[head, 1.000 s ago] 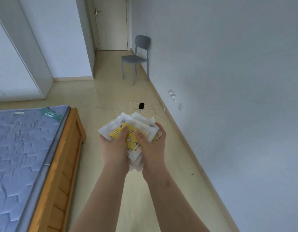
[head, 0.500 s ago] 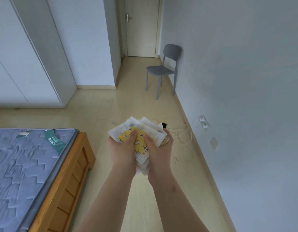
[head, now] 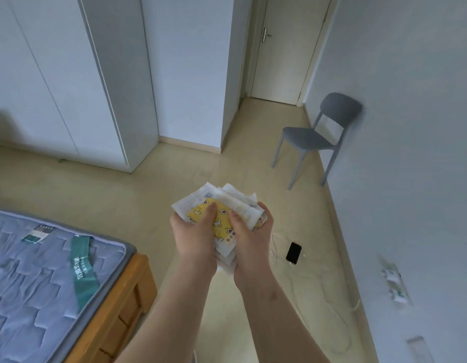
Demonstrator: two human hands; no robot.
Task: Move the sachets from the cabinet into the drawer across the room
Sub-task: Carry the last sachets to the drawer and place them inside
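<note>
Yellow print on the top packet, white ones fanned under it: whole stack of sachets (head: 222, 218) sits centre frame, pinched between both hands, over bare floor (head: 174, 179).

Left hand (head: 194, 237) cups the stack's left side, thumb pressed flat on the yellow face. Right hand (head: 253, 239) mirrors it, thumb on top, fingers curled under. Both closed on the bundle, forearms coming up from lower centre, wrists close together.

Handling guess: light, thin, floppy film, likely slick packet on packet. Corners already splay at the top edge, so the stack could shear and shed a few if I loosen up. Best hold looks like what I have: thumbs on top, fingers underneath, squeeze through the middle, not the edges.

No drawer in view, so I read this as mid-carry. Bed (head: 57, 279) lower left, grey chair (head: 313, 137) by the wall at right, phone (head: 293, 252) and its cable on the floor just right of the hands. Trip risk there; I'd steer clear.
</note>
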